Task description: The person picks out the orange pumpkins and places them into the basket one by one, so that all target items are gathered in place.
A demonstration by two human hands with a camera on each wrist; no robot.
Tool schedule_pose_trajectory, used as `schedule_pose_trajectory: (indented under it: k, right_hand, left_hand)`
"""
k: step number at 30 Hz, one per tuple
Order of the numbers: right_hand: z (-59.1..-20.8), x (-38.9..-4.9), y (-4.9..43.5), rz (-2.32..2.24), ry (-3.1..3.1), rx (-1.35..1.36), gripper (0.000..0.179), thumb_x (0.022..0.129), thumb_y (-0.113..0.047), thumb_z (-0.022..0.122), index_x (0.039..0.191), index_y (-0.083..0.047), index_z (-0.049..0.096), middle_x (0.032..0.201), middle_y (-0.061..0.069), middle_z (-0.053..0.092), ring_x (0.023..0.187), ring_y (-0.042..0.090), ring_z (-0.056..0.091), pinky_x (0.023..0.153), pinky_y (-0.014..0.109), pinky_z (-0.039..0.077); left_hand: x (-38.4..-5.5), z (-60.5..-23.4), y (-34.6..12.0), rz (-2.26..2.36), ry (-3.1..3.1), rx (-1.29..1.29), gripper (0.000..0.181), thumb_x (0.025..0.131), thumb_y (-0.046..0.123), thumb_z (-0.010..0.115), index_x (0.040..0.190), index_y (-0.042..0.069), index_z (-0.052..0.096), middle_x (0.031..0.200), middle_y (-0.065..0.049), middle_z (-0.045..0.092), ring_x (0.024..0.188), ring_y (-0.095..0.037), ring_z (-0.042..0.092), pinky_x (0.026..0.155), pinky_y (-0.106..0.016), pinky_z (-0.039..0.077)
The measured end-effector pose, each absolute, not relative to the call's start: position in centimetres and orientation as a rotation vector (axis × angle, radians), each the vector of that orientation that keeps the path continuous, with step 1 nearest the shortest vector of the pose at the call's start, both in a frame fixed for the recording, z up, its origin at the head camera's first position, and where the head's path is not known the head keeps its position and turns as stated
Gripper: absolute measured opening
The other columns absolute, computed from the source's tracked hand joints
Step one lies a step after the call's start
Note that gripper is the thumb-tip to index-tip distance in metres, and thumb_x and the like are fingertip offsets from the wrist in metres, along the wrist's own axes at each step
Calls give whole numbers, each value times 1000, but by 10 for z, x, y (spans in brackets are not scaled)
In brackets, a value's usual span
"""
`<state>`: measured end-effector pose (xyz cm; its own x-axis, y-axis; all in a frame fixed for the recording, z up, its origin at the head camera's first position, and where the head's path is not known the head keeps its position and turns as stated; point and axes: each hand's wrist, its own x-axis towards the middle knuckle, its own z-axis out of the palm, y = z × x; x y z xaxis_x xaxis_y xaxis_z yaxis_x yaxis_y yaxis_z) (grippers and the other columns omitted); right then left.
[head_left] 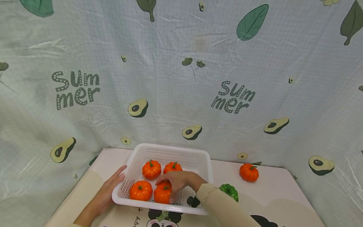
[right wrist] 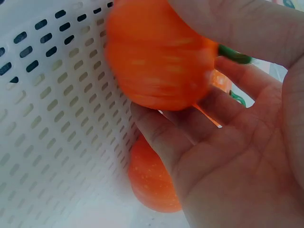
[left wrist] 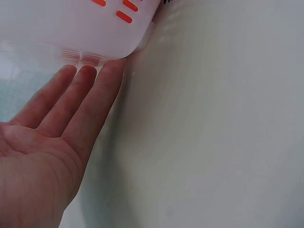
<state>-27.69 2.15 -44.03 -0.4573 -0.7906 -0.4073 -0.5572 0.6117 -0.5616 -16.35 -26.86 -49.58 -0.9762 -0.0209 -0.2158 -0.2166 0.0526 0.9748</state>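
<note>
A white slotted plastic basket (head_left: 173, 147) stands on the table with several small orange toy pumpkins in it. My right hand (head_left: 179, 182) reaches inside and grips the front-middle pumpkin (head_left: 162, 194); the right wrist view shows thumb and fingers around this pumpkin (right wrist: 159, 57), its green stem beside the palm. Around it lie a front-left pumpkin (head_left: 141, 190), a back-left pumpkin (head_left: 151, 169) and a back pumpkin (head_left: 171, 167), which the hand partly hides. At the basket's left side, my left hand (head_left: 107, 192) touches the wall with straight fingertips (left wrist: 111, 71).
Right of the basket lies a glossy green pepper-like toy (head_left: 230, 191), partly behind the right sleeve. Another orange pumpkin (head_left: 249, 172) sits farther back on the table (head_left: 278, 189). A printed curtain (head_left: 170, 78) hangs behind and along both sides.
</note>
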Motion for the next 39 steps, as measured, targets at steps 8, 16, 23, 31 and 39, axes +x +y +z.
schedule_pose_trajectory:
  k: [8,16,23,31,39]
  right_hand:
    - [-435,-279,29,-553,2132,-1057,78,71,-8,92,142,-22,62,142,-6,64,128,9,56,115,38,46]
    - [-419,-282,44,-673,2233,-1081,71,74,-10,90,139,-22,66,144,-1,65,130,15,60,111,35,50]
    - [-406,-286,65,-934,2150,-1063,64,79,1,83,139,-10,65,145,10,66,135,30,61,109,41,53]
    - [-402,-293,95,-1097,2166,-1018,63,81,1,80,141,-4,63,146,17,63,135,36,60,109,49,51]
    - [-404,-297,133,-1219,2235,-948,60,85,-1,80,141,-5,62,148,19,61,137,38,58,108,45,52]
  left_hand:
    - [-164,-495,-268,2039,2185,-262,64,111,46,39,167,21,20,172,-22,21,141,-35,44,104,-51,54]
    - [-164,-495,-267,2026,2194,-263,64,111,46,39,167,21,21,173,-22,20,139,-34,46,103,-51,54]
    - [-164,-494,-268,2004,2202,-271,64,111,47,38,167,21,19,172,-22,21,137,-33,47,103,-50,55]
    - [-164,-494,-268,1989,2204,-276,64,112,46,36,168,21,17,172,-23,20,135,-31,49,102,-49,56]
    - [-163,-493,-267,1992,2193,-278,66,111,49,37,168,22,16,173,-22,19,134,-32,49,101,-51,56]
